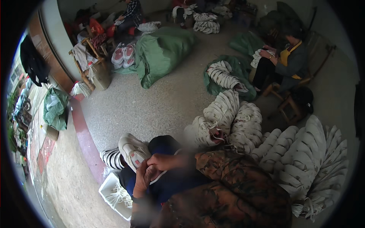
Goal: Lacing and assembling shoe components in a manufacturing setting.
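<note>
A white shoe with a small red patch lies across my lap, its sole edge toward the far left. My left hand is closed at its near end, fingers bent against the shoe. My right hand comes in from the right, fingers pinched together and meeting the left hand's fingertips. Whatever is between the right fingers is too small to make out. Beside my left forearm stands a white plastic basket with a bundle of white laces in it. A striped row of stacked shoe pieces sits just beyond the basket.
Long stacks of white shoe uppers lie at my right, with more uppers ahead. Large green sacks rest on the floor. A seated co-worker handles a white piece at far right; another person sits far left.
</note>
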### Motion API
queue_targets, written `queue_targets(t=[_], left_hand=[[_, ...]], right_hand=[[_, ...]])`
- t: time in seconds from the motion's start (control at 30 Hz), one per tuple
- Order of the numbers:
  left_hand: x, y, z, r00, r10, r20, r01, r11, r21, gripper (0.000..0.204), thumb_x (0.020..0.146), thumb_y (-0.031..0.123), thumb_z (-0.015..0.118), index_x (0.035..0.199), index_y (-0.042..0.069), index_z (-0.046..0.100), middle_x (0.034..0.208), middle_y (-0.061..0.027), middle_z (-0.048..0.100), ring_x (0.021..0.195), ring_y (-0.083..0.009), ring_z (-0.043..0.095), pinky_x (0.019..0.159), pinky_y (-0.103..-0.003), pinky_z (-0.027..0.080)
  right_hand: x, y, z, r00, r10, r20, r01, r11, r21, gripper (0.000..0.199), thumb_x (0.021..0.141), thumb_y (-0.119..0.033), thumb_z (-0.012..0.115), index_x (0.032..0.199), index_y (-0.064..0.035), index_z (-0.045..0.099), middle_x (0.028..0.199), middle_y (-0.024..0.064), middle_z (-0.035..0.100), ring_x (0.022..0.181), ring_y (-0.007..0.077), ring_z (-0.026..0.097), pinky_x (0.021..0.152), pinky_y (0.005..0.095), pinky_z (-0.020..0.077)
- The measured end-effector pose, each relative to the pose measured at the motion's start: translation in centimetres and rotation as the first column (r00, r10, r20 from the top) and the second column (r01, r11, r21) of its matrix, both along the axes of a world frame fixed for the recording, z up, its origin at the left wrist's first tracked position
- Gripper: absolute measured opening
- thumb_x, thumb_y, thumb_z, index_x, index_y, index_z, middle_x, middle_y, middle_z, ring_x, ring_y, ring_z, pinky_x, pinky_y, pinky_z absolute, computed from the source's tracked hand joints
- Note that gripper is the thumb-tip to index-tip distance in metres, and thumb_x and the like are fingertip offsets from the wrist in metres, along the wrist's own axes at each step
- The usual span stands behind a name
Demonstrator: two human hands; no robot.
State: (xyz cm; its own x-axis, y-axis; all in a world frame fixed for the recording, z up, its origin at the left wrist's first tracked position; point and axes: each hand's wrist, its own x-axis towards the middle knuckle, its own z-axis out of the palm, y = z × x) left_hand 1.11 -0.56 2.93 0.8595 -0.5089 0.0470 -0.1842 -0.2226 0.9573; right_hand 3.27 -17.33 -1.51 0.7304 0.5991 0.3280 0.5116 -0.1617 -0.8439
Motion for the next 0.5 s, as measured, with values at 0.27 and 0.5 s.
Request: queue_targets(t=[0.27,0.5], left_hand=[[-1.7,2.5,1.2,0.957,0.121,-0.264,-0.173,0.967,-0.185,0.033,0.087,0.031,0.065,0.089,-0.003,0.063,0.071,-0.0010,0.061,0.067,-0.0069,0.053,0.061,-0.020,0.041],[-2.5,1.2,-0.7,0.968,0.241,-0.075,-0.239,0.970,0.036,0.013,0.081,0.007,0.062,0.086,-0.004,0.063,0.077,-0.0062,0.064,0.072,-0.0123,0.059,0.068,-0.026,0.047]], right_hand=[[-0.3,-0.5,4.9,0.634,0.308,-0.709,-0.112,0.944,0.310,0.008,0.080,-0.003,0.058,0.075,0.0004,0.063,0.059,0.0040,0.057,0.043,0.0090,0.047,0.036,0.0240,0.0338],[-1.1,-1.0,-1.3,0.969,-0.015,0.247,0.110,0.921,-0.374,0.009,0.070,-0.017,0.064,0.071,-0.0076,0.066,0.071,0.0072,0.063,0.073,0.0222,0.057,0.066,0.0394,0.0444]])
